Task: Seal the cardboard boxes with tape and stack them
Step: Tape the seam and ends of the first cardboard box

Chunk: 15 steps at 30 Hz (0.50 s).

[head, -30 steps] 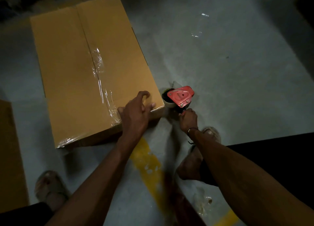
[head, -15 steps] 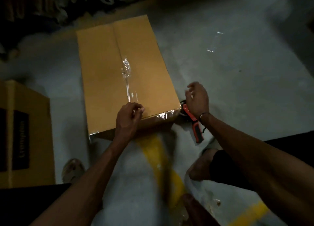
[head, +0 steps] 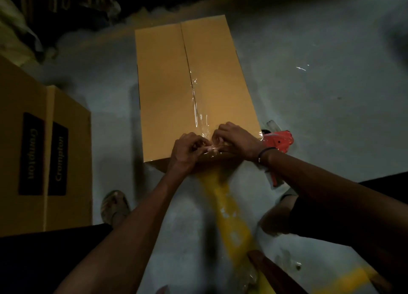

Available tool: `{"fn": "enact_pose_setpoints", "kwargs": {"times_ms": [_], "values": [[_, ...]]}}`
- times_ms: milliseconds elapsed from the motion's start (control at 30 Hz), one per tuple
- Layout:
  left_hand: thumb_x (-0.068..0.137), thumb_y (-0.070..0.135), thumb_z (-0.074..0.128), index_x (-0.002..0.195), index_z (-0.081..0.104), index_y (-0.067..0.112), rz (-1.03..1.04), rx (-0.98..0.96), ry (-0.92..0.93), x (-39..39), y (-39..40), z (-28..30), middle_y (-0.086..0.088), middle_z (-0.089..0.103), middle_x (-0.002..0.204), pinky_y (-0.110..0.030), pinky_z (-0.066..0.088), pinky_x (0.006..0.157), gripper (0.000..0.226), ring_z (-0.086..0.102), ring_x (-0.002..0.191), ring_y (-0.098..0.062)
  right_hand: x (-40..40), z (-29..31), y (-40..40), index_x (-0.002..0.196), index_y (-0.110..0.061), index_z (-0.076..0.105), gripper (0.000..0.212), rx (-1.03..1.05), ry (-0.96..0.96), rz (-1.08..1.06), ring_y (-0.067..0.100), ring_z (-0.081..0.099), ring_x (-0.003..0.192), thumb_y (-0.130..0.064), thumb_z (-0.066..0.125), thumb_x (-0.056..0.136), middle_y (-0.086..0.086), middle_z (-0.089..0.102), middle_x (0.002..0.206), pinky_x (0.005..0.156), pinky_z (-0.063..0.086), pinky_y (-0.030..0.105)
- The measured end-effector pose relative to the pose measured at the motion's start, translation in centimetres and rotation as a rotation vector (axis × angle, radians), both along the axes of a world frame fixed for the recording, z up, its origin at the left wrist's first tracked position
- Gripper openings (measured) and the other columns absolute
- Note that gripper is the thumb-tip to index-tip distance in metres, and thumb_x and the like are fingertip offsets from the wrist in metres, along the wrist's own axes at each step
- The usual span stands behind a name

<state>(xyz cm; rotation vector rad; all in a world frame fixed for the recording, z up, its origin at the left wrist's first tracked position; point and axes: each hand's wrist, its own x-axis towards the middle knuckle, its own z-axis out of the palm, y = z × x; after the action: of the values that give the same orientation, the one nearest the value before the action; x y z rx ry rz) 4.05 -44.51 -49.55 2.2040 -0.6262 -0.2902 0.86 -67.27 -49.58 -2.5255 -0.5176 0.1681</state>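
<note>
A long brown cardboard box (head: 167, 90) lies flat on the grey floor, its two top flaps meeting in a centre seam. Clear tape (head: 199, 114) runs crinkled along the near half of that seam. My left hand (head: 187, 149) and my right hand (head: 237, 139) meet at the box's near edge, fingers curled, pinching the loose end of the clear tape. The red tape dispenser (head: 278, 140) lies on the floor by the box's near right corner, partly hidden behind my right wrist.
A second cardboard box (head: 68, 147) with black printed labels stands at the left. Yellow floor marking (head: 225, 207) runs toward me below the box. My sandalled foot (head: 114, 206) is at lower left. Dark clutter lines the far edge.
My right hand has let go of the red dispenser, which now lies on the floor, and moved left to join my left hand on the tape end. The camera shifted, bringing the box to centre.
</note>
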Motion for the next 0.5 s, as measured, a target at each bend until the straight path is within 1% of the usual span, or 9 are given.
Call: {"fn": "enact_pose_setpoints", "kwargs": {"times_ms": [67, 133, 167, 233, 267, 333, 400, 433, 500], "values": [[0.084, 0.032, 0.082, 0.1, 0.079, 0.023, -0.05, 0.031, -0.043, 0.4, 0.4, -0.2, 0.003, 0.065, 0.087, -0.032, 0.044, 0.068, 0.018, 0.051, 0.082, -0.011, 0.3, -0.1, 0.1, 0.111, -0.028, 0.056, 0.03, -0.104, -0.028, 0.057, 0.012, 0.038, 0.093, -0.052, 0.064, 0.094, -0.007, 0.048, 0.102, 0.074, 0.036, 0.031], [0.087, 0.04, 0.076, 0.103, 0.078, 0.023, -0.107, 0.073, -0.09, 0.7, 0.5, -0.3, 0.003, 0.065, 0.09, -0.031, 0.037, 0.068, 0.023, 0.048, 0.083, -0.01, 0.5, -0.3, 0.0, 0.113, -0.026, 0.054, 0.029, -0.18, -0.061, 0.096, 0.015, 0.04, 0.096, -0.045, 0.065, 0.095, -0.001, 0.05, 0.108, 0.075, 0.035, 0.029], [0.089, 0.045, 0.069, 0.105, 0.077, 0.023, -0.139, 0.105, -0.121, 0.8, 0.5, -0.3, 0.001, 0.065, 0.091, -0.03, 0.034, 0.069, 0.028, 0.048, 0.084, -0.012, 0.6, -0.2, 0.0, 0.114, -0.025, 0.053, 0.028, -0.204, -0.074, 0.109, 0.017, 0.042, 0.097, -0.042, 0.065, 0.096, 0.002, 0.051, 0.109, 0.075, 0.035, 0.029], [0.092, 0.046, 0.059, 0.108, 0.076, 0.018, -0.221, 0.164, -0.193, 0.9, 0.5, -0.4, -0.006, 0.066, 0.095, -0.031, 0.034, 0.072, 0.036, 0.055, 0.086, -0.022, 0.7, 0.0, -0.1, 0.115, -0.024, 0.048, 0.029, -0.224, -0.077, 0.139, 0.02, 0.044, 0.099, -0.042, 0.062, 0.097, 0.005, 0.052, 0.11, 0.073, 0.036, 0.029], [0.092, 0.041, 0.059, 0.11, 0.075, 0.014, -0.262, 0.183, -0.238, 0.9, 0.5, -0.5, -0.011, 0.065, 0.096, -0.033, 0.039, 0.072, 0.035, 0.058, 0.086, -0.029, 0.8, 0.2, -0.1, 0.116, -0.023, 0.047, 0.03, -0.234, -0.067, 0.159, 0.02, 0.044, 0.099, -0.042, 0.061, 0.098, 0.006, 0.052, 0.112, 0.073, 0.038, 0.03], [0.088, 0.019, 0.071, 0.118, 0.073, 0.01, -0.332, 0.221, -0.335, 0.9, 1.2, -0.5, -0.018, 0.062, 0.099, -0.038, 0.046, 0.07, 0.031, 0.06, 0.086, -0.035, 1.0, 0.6, -0.5, 0.12, -0.02, 0.048, 0.031, -0.266, -0.039, 0.19, 0.018, 0.043, 0.1, -0.04, 0.06, 0.099, 0.006, 0.051, 0.115, 0.072, 0.04, 0.03], [0.08, -0.002, 0.077, 0.129, 0.069, 0.01, -0.39, 0.244, -0.362, 1.0, 2.4, -0.3, -0.02, 0.059, 0.105, -0.038, 0.05, 0.071, 0.051, 0.057, 0.091, -0.034, 1.0, 1.3, -1.3, 0.121, -0.019, 0.049, 0.031, -0.282, -0.002, 0.204, 0.013, 0.039, 0.099, -0.04, 0.058, 0.101, 0.004, 0.049, 0.116, 0.071, 0.045, 0.033], [0.078, -0.007, 0.077, 0.132, 0.066, 0.01, -0.392, 0.246, -0.353, 1.1, 3.0, -0.1, -0.02, 0.057, 0.109, -0.039, 0.053, 0.072, 0.058, 0.055, 0.094, -0.033, 0.9, 1.6, -1.8, 0.121, -0.02, 0.049, 0.03, -0.285, 0.016, 0.208, 0.011, 0.037, 0.098, -0.042, 0.055, 0.102, 0.002, 0.049, 0.115, 0.071, 0.048, 0.035], [0.079, -0.008, 0.075, 0.136, 0.063, 0.01, -0.338, 0.253, -0.306, 1.2, 4.1, 0.3, -0.019, 0.056, 0.116, -0.044, 0.056, 0.077, 0.061, 0.054, 0.101, -0.032, 0.6, 2.2, -2.9, 0.12, -0.022, 0.048, 0.026, -0.305, 0.055, 0.207, 0.009, 0.038, 0.099, -0.039, 0.056, 0.101, -0.001, 0.047, 0.114, 0.072, 0.049, 0.037]]}}
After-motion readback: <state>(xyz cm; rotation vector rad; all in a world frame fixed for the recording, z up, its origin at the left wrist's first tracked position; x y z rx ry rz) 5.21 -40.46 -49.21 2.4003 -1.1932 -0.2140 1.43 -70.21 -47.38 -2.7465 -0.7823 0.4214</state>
